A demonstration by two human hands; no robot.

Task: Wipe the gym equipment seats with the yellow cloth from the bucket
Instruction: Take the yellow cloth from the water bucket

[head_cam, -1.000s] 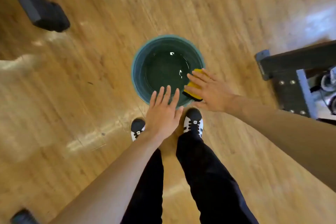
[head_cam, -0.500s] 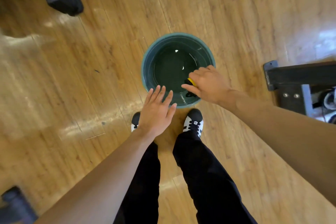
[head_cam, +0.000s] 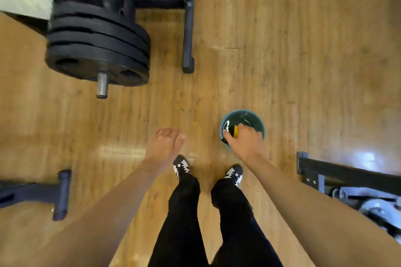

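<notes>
Over the teal bucket (head_cam: pixel 263 123) on the floor, just right of the feet: right hand (head_cam: pixel 243 143) grips the bunched yellow cloth (head_cam: pixel 235 130), no long axis readable; left hand (head_cam: pixel 166 144) hangs loosely curled, empty, well apart leftward, so lifting out likely falls to the right.

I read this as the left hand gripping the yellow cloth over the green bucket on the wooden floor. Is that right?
Not quite: the head view shows the right hand gripping the yellow cloth over the green bucket on the wooden floor. The left hand hangs off to the side, holding nothing.
</notes>
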